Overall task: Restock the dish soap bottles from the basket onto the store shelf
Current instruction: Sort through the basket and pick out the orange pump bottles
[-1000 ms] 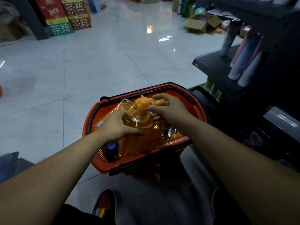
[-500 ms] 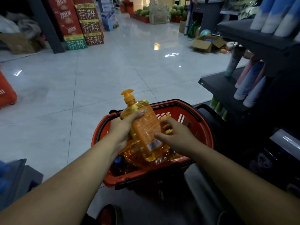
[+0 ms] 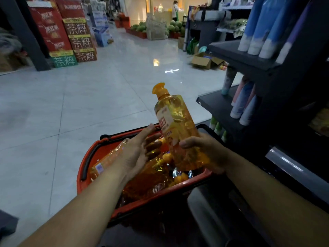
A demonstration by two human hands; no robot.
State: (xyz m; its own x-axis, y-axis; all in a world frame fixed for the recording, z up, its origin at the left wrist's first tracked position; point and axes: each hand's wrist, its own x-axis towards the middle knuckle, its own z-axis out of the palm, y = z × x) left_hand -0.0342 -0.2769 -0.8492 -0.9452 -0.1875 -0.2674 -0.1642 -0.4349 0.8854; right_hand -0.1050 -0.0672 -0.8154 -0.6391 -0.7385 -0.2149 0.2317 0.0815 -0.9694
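Dish soap bottle (image 3: 175, 120) – orange, pump cap uppermost, leaning slightly left – is held above the red basket (image 3: 160, 194). The right hand (image 3: 204, 150) grips it around its lower body. The left hand (image 3: 140, 150) is spread with straight fingers just beside the label; contact is unclear. More orange bottles (image 3: 106, 163) lie on their sides in the basket. A dark shelf (image 3: 213, 104) to the right carries upright tubes (image 3: 243, 102).

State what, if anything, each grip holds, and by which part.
The right-hand grip holds a soap bottle around its lower body; the left-hand grip is open, holding nothing.
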